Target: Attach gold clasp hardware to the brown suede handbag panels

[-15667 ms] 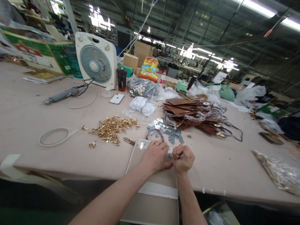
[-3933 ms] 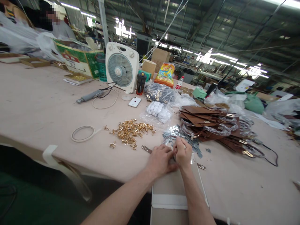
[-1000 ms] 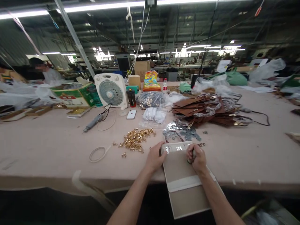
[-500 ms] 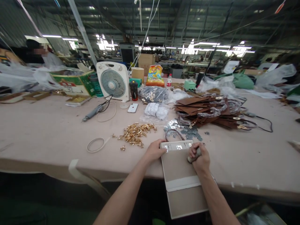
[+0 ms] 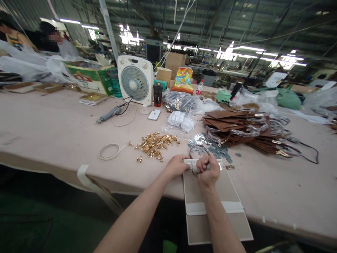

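Observation:
A flat beige bag panel (image 5: 193,186) with pale edges and a white cross strip lies partly on the table, its lower part jutting past the front edge. My left hand (image 5: 177,166) grips its upper left corner, thumb on top. Closed in a fist, my right hand (image 5: 209,171) holds a short grey cylindrical tool (image 5: 194,166) over the panel's upper strip, its end close to my left thumb. The tool's exact kind is not clear. Behind the top edge arches a brown handle (image 5: 191,150). A small brown metal-fitted piece (image 5: 230,167) lies just right of the panel.
Gold fittings (image 5: 155,144) are heaped left of the handle, near a tape ring (image 5: 108,151). Brown bag pieces (image 5: 247,130) are stacked at right. Farther back are a grey corded tool (image 5: 109,114), phone (image 5: 154,114), fan (image 5: 135,80) and dark bottle (image 5: 158,95). People sit far left.
My right hand has moved left and up with the grey tool, from the panel's right side to its upper strip. My left hand keeps its corner. The camera view has tilted.

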Tool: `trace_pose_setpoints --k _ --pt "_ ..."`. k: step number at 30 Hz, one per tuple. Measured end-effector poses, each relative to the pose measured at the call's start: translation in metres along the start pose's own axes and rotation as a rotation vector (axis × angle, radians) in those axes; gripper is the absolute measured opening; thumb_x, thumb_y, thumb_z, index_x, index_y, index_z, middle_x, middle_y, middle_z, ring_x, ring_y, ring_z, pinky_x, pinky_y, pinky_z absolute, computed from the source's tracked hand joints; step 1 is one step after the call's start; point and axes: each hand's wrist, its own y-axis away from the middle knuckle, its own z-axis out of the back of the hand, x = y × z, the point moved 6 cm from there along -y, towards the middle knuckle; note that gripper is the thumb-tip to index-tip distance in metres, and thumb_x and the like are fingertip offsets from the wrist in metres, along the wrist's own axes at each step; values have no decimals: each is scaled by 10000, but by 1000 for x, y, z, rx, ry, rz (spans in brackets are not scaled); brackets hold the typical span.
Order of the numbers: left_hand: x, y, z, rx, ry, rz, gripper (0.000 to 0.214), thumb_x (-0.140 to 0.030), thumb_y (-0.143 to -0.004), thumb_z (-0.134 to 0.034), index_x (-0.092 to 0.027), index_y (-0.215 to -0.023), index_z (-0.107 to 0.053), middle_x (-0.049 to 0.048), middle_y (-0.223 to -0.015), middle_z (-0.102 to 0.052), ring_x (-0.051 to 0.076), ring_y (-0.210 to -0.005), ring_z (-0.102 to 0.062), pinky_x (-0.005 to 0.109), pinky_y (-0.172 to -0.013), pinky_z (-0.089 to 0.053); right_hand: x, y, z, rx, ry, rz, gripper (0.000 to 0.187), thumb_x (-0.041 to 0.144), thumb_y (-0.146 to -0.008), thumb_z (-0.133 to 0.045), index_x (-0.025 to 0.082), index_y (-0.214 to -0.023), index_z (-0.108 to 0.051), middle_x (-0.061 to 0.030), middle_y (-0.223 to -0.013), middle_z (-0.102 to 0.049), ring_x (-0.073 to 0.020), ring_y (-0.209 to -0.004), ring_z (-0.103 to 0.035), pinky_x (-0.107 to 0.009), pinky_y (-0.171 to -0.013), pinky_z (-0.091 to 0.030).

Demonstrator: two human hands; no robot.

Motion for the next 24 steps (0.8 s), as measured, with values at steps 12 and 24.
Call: trace_pose_setpoints --k 12,24 --pt "1 -2 1 -23 38 37 430 -176 -671 -711 -254 -1078 -828 -9 -823 -771 192 -797 -668 231 -705 -492 -8 11 0 -27 55 109 388 370 -988 -550 206 -641 -492 83 -520 -359 -69 -369 -313 -185 -373 -259" --pt "4 -6 -1 3 77 75 426 -166 -658 -706 -235 -1059 -832 -12 -718 -731 167 -690 -627 221 -648 -472 -8 13 -7 -22 142 201 374 361 -1006 -532 206 -665 -527 82 -517 -355 -76 -374 -339 -191 -386 -288"
